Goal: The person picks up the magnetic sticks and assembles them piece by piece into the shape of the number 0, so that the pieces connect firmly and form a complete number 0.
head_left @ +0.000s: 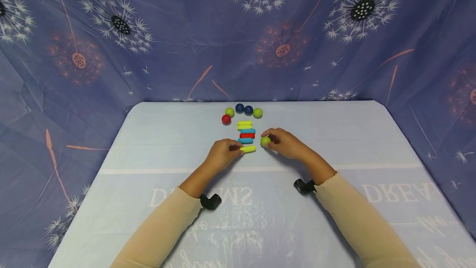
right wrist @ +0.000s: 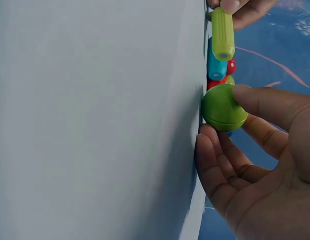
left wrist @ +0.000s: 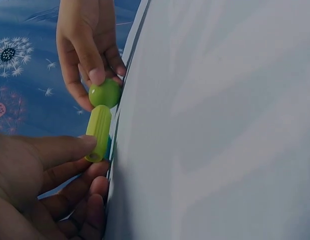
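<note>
The head camera looks forward and down from above the near side of the table, far enough back to take in both sleeves and the dandelion-print backdrop. Each wrist camera sits close in and shows the scene turned sideways, tabletop on the right in the left view, on the left in the right. Looking from opposite sides, they share the green ball, yellow stick, left grip and right grip.

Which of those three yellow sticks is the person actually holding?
The nearest yellow stick, pinched by the left hand. The other two yellow sticks lie side by side, untouched, farther back beyond the red stick.
</note>
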Available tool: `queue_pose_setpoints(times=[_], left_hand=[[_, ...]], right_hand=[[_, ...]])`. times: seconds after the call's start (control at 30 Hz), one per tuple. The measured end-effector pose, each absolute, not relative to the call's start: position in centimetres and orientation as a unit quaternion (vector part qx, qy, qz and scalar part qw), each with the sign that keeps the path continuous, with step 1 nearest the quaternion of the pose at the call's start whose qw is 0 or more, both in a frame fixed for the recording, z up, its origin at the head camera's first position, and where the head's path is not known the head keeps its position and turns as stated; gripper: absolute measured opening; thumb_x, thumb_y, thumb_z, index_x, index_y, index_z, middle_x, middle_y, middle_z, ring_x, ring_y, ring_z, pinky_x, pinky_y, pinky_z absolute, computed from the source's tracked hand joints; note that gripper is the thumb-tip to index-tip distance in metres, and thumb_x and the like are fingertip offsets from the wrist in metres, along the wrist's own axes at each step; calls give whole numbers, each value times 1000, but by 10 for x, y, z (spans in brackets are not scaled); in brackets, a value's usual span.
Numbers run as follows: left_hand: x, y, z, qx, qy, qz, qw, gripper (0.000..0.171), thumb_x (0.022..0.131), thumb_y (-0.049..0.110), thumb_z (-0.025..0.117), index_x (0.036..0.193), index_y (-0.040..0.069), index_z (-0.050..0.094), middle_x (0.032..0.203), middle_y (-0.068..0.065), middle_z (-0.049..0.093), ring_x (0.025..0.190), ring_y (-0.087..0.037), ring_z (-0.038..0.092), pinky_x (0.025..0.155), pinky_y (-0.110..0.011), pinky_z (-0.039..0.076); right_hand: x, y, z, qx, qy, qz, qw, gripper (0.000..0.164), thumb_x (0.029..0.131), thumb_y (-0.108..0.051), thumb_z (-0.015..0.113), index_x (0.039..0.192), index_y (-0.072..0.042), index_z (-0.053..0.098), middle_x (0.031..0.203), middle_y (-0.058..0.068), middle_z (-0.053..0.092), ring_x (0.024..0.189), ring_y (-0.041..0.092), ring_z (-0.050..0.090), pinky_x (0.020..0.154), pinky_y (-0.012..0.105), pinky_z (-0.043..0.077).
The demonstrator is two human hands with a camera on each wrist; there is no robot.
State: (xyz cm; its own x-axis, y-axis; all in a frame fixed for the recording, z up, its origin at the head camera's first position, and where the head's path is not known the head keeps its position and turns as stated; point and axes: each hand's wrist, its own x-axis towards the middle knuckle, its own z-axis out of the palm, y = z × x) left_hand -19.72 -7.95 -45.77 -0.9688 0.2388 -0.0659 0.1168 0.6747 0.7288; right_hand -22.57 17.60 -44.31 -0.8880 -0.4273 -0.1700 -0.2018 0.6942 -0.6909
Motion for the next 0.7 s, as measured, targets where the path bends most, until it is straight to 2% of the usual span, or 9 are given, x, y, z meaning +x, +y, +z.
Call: queue_pose_setpoints(times=[0.2,0.7], left_hand=[[-196,-82,-457,84,898,420,97,18,90,21,77,106,13,79,95,-2,76,90,-15,66,87,-35,56],[-194,-83,-456,97,892,430,103,19,91,21,76,109,15,78,98,-1,77,92,-14,69,88,-34,56]], right_hand=[[-215,174,-445,-175,900,-366,160,34,99,-17,64,133,-15,62,121,11,62,107,25,60,90,42,53],[-201,170,-449,-166,883,-403,174,34,100,-25,64,133,-17,62,130,11,64,113,26,61,96,45,52]])
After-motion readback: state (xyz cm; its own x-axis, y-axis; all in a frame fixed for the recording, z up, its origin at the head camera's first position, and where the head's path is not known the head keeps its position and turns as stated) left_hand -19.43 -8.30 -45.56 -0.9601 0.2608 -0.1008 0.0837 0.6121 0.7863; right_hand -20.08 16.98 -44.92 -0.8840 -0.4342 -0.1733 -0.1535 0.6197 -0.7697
